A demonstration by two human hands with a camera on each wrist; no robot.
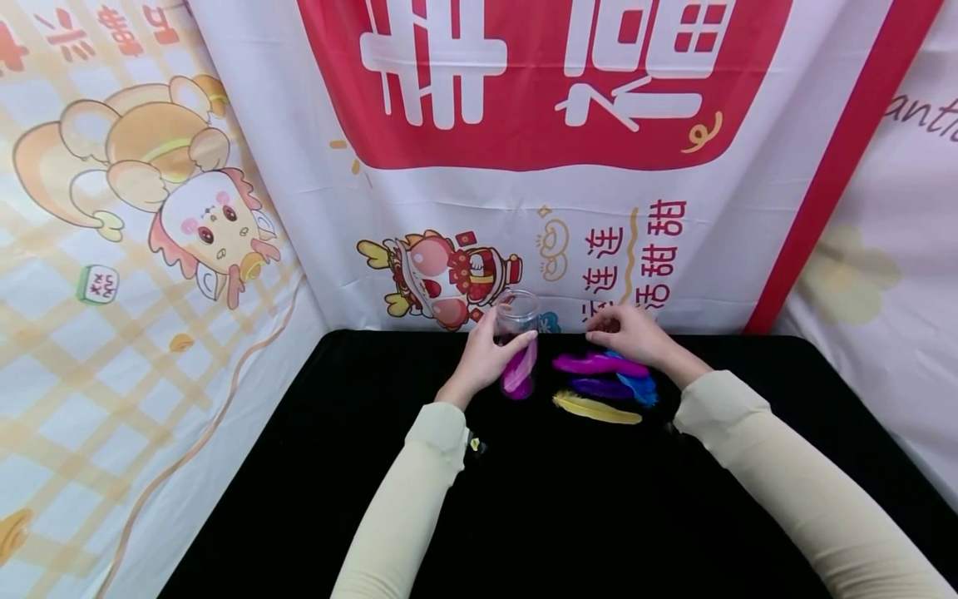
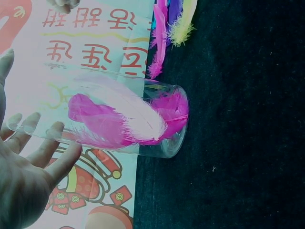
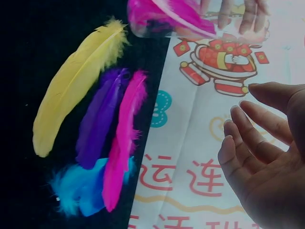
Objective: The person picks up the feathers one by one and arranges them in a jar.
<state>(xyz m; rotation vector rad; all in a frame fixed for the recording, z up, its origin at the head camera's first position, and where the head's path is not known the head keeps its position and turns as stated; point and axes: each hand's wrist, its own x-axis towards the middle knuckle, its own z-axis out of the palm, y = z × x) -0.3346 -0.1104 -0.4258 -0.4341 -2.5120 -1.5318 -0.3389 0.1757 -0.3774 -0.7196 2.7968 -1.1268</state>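
Note:
My left hand (image 1: pixel 482 353) holds a clear plastic jar (image 1: pixel 518 311), its thumb across the near side and its fingers behind. The jar stands upright at the table's back. Inside it are magenta feathers (image 2: pixel 97 121) and a pale pinkish feather (image 2: pixel 143 117). Above the loose feathers hovers my right hand (image 1: pixel 634 334), fingers loosely bent and nothing between them. Below it lie a magenta feather (image 3: pixel 124 140), a purple feather (image 3: pixel 101 117), blue feathers (image 3: pixel 86 183) and, nearest me, a yellow feather (image 3: pixel 76 88).
A black cloth (image 1: pixel 539 507) covers the table. Right behind the jar hangs a white and red printed banner (image 1: pixel 464 191). On the left a patterned curtain (image 1: pixel 247 416) borders the table, with a white curtain (image 1: pixel 891 366) at the right.

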